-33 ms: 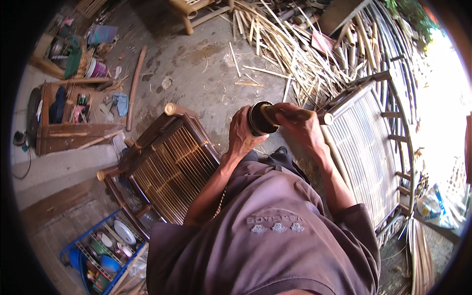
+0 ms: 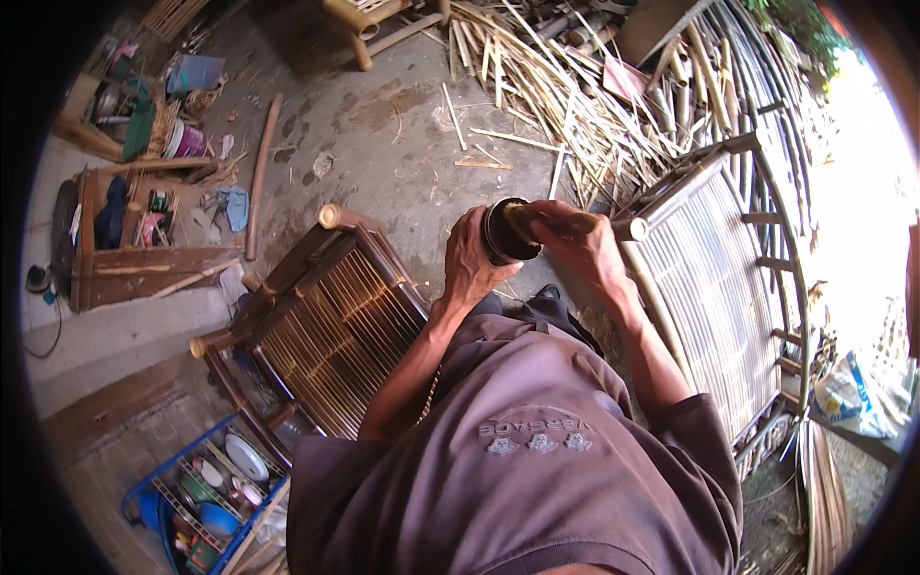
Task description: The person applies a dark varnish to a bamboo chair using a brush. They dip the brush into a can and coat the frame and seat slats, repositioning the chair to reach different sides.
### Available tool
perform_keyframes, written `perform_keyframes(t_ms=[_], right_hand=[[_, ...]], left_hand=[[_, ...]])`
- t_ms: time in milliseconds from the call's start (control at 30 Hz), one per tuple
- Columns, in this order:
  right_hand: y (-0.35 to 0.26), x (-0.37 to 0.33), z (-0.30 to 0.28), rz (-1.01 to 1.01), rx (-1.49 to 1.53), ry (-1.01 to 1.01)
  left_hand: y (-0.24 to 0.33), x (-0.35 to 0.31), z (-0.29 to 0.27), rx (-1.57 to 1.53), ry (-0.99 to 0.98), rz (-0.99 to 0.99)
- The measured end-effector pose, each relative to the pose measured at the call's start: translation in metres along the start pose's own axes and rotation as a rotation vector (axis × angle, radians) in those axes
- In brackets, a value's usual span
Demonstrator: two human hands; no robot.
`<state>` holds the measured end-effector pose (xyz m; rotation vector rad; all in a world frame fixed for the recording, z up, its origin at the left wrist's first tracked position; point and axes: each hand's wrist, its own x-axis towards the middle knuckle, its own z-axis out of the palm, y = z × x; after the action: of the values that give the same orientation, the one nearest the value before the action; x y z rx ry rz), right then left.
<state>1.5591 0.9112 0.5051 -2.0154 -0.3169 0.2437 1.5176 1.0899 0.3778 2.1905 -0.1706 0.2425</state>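
Observation:
Upright in front of my body is a round can (image 2: 494, 244) with a dark inside, and the fingers of my left hand (image 2: 465, 264) wrap round its side. A brush (image 2: 517, 217) with a tan lower part is gripped in my right hand (image 2: 589, 249). Its end dips into the can's mouth, and its tip is hidden there. Left of me stands a bamboo chair (image 2: 335, 321) with a slatted seat. Close to my right arm is a longer bamboo bench (image 2: 704, 287) with a pale slatted surface.
Split bamboo strips (image 2: 565, 125) lie heaped at the far right. A bamboo pole (image 2: 264, 177) is on the floor at left, near a wooden box (image 2: 144, 264) of odds and ends. Front left stands a blue crate (image 2: 153, 479) with dishes. Far off is another bamboo piece (image 2: 362, 48).
The view has shifted very slightly. Both hands keep their hold on the can and the brush.

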Motion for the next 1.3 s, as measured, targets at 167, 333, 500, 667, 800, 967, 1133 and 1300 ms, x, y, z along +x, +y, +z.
perform_keyframes(t_ms=[167, 333, 500, 667, 800, 967, 1133, 1300], right_hand=[[0.041, 0.009, 0.018, -0.002, -0.194, 0.010], [0.060, 0.011, 0.030, 0.007, -0.205, 0.003], [0.059, 0.014, 0.032, 0.090, -0.230, -0.011], [0.068, 0.004, 0.030, 0.132, -0.341, 0.041], [0.044, -0.006, 0.018, 0.068, -0.054, 0.187], [0.070, -0.006, -0.004, -0.031, -0.059, 0.442], [0.107, -0.012, -0.038, -0.104, -0.090, 0.655], [0.145, -0.009, -0.092, -0.038, -0.069, 0.693]], left_hand=[[0.000, 0.009, 0.001, 0.048, -0.074, 0.061], [0.002, 0.013, 0.003, 0.098, -0.121, 0.033], [0.006, 0.023, 0.002, 0.145, -0.122, 0.082], [0.008, 0.023, 0.013, 0.117, -0.135, 0.092], [-0.002, 0.037, 0.020, -0.029, -0.133, 0.007], [-0.007, 0.067, 0.052, -0.129, -0.275, 0.000], [0.010, 0.102, 0.100, -0.156, -0.369, -0.032], [0.044, 0.146, 0.159, -0.095, -0.407, 0.121]])
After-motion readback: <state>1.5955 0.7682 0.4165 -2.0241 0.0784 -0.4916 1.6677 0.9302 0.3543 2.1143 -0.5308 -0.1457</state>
